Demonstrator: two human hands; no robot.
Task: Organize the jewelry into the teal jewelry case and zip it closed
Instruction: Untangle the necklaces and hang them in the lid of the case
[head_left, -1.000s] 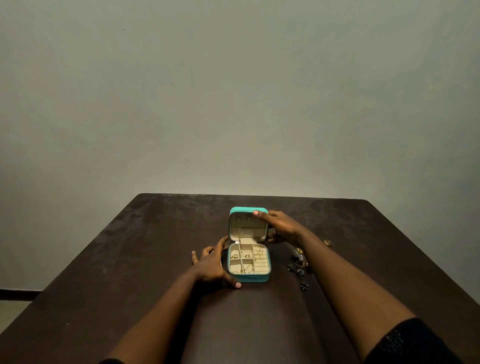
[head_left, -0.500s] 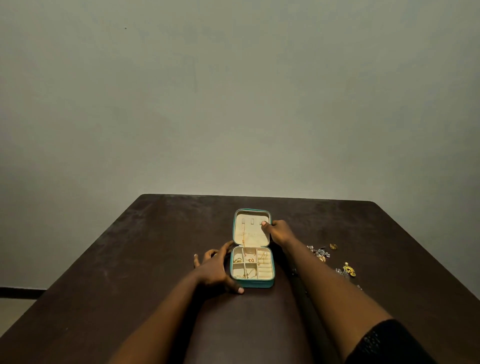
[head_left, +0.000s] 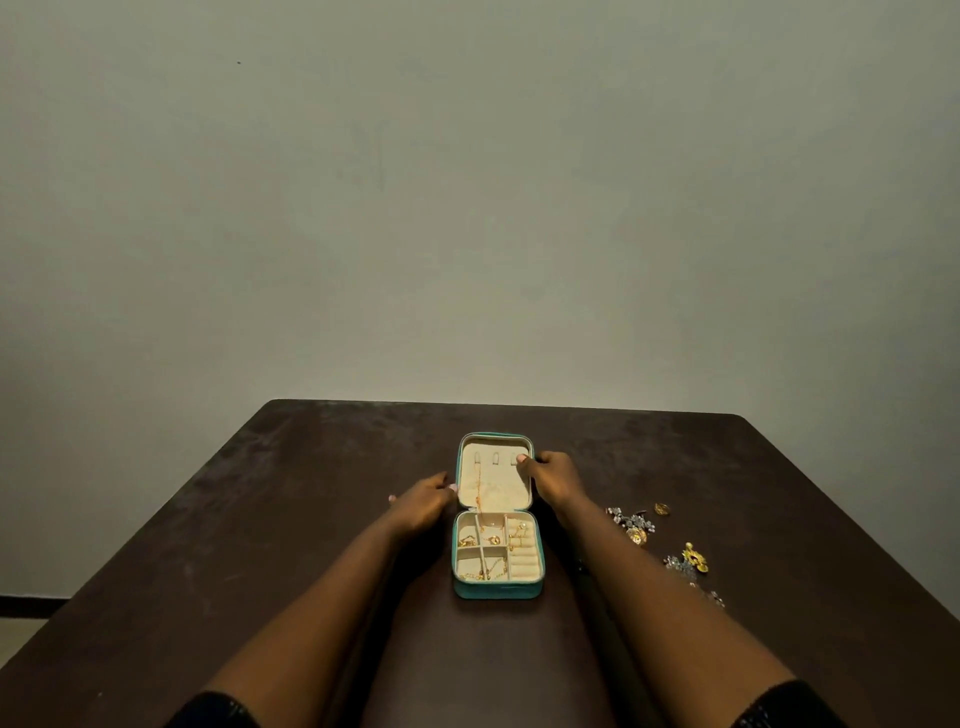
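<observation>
At table centre: jewelry case open | right hand pinches lid edge | left hand relaxed, touching lid

A single head-worn view looks forward and slightly down along the bench from its near side. The case sits fairly near, centred in the lower half. Beyond the case, the wall fills the upper half of the wide-angle frame.
</observation>
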